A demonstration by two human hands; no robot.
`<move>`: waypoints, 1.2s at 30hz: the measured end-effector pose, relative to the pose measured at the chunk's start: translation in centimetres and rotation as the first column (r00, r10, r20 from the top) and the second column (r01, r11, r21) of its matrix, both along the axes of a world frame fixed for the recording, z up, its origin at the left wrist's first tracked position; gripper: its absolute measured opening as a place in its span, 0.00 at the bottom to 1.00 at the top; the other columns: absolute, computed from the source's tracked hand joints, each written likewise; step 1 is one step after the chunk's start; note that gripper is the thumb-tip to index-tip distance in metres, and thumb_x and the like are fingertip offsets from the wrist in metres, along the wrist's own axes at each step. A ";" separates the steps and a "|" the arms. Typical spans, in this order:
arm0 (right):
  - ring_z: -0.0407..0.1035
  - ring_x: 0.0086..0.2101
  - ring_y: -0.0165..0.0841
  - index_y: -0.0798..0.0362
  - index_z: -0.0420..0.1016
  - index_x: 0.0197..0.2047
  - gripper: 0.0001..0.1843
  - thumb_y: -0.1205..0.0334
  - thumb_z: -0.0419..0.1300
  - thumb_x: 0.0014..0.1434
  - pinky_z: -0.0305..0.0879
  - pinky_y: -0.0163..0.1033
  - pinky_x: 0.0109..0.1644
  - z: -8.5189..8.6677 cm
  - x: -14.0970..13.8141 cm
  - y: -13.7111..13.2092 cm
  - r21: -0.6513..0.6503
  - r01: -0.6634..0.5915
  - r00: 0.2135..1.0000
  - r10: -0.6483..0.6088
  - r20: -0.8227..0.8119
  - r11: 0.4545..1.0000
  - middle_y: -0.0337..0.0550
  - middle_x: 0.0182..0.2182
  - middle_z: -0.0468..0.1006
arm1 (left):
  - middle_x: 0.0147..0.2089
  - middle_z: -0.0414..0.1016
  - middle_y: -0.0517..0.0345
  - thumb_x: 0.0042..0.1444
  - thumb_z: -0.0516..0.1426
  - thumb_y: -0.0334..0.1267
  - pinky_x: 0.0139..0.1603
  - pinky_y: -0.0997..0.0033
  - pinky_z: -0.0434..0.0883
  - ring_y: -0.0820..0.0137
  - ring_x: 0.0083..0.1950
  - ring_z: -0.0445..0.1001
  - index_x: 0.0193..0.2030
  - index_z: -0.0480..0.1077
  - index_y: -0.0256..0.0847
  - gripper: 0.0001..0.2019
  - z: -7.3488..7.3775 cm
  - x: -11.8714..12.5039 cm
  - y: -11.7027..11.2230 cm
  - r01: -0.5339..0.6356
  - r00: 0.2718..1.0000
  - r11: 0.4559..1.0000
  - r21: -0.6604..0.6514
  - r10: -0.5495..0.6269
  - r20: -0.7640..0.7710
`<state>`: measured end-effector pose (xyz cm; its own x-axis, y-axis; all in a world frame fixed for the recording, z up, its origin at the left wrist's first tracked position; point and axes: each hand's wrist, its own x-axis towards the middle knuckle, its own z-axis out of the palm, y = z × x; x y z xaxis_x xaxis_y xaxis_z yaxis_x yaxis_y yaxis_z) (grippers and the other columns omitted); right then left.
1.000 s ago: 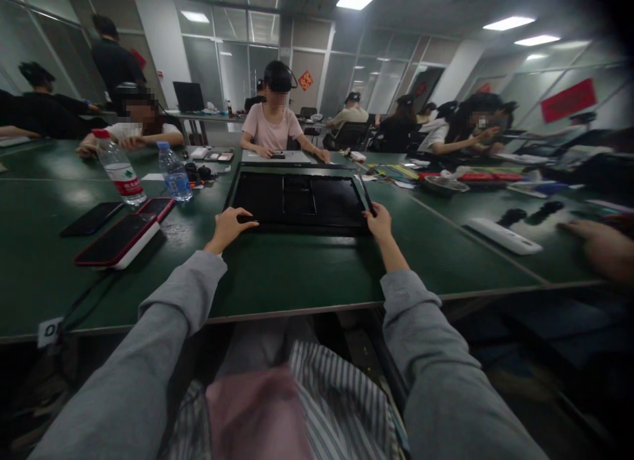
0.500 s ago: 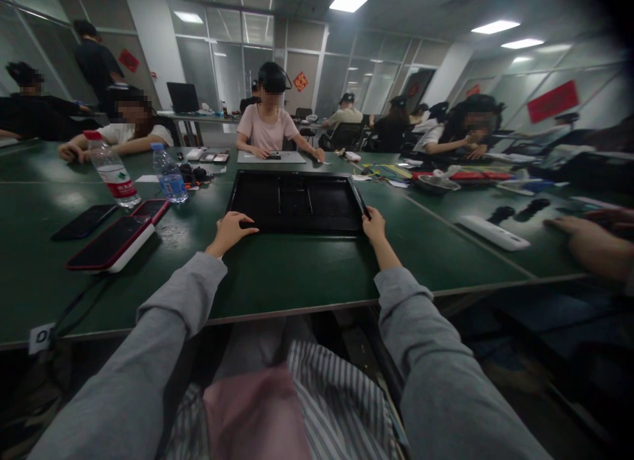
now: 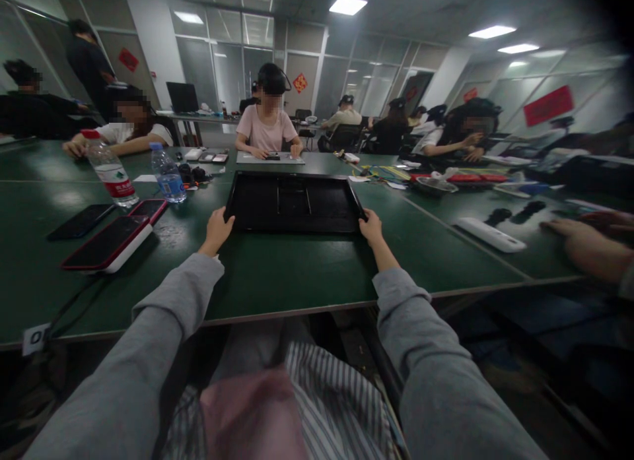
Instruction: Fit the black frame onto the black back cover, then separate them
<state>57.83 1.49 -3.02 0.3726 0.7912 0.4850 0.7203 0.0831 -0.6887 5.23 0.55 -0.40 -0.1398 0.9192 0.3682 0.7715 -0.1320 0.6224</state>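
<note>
A flat black tray-like panel (image 3: 294, 202) with raised edges and inner partitions lies on the green table (image 3: 297, 275) straight ahead of me. My left hand (image 3: 216, 229) grips its near left corner, fingers curled round the edge. My right hand (image 3: 371, 227) holds the near right corner the same way. Both arms, in grey sleeves, reach forward over the table's front edge.
Left of the panel lie a red-edged tablet on a white case (image 3: 106, 243), two phones (image 3: 82, 220) and two water bottles (image 3: 109, 171). A white bar (image 3: 490, 234) and another person's hand (image 3: 582, 245) are at right. Several people sit round the far side.
My left hand has shifted from the panel's near edge out to its left corner. The panel now sits slightly farther from me; my right hand stays on the right corner.
</note>
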 end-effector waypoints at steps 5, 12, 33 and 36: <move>0.76 0.60 0.50 0.55 0.77 0.59 0.29 0.69 0.58 0.54 0.69 0.59 0.70 0.4 -0.5 -0.4 -0.083 0.067 0.993 -0.075 -0.088 0.994 0.59 0.55 0.84 | 0.67 0.80 0.42 0.64 0.59 0.33 0.73 0.53 0.70 0.53 0.69 0.77 0.68 0.77 0.35 0.26 0.5 -0.9 0.1 -0.059 0.998 0.997 -0.048 0.061 0.035; 0.79 0.50 0.51 0.50 0.75 0.55 0.22 0.63 0.60 0.55 0.73 0.62 0.63 0.8 -1.7 -0.6 -0.109 0.064 0.996 -0.070 -0.053 0.992 0.54 0.45 0.85 | 0.65 0.81 0.39 0.66 0.57 0.42 0.70 0.55 0.71 0.50 0.67 0.78 0.66 0.79 0.34 0.25 0.5 -2.6 -0.1 -0.156 0.985 0.985 -0.068 0.151 -0.081; 0.77 0.60 0.52 0.56 0.79 0.63 0.25 0.62 0.60 0.64 0.67 0.61 0.71 1.4 -3.5 -1.0 -0.136 0.080 0.996 -0.082 -0.015 0.987 0.60 0.56 0.84 | 0.57 0.82 0.30 0.70 0.53 0.42 0.63 0.48 0.73 0.43 0.61 0.80 0.59 0.79 0.33 0.20 0.6 -3.2 -0.7 -0.182 0.951 0.980 -0.079 0.155 -0.267; 0.78 0.59 0.51 0.55 0.81 0.60 0.24 0.62 0.61 0.61 0.68 0.62 0.71 1.4 -3.4 -0.9 -0.112 0.063 0.996 -0.070 -0.057 0.992 0.58 0.53 0.85 | 0.59 0.83 0.32 0.70 0.55 0.46 0.63 0.49 0.73 0.44 0.62 0.80 0.60 0.79 0.34 0.22 0.4 -3.4 -0.3 -0.184 0.966 0.979 -0.090 0.163 -0.198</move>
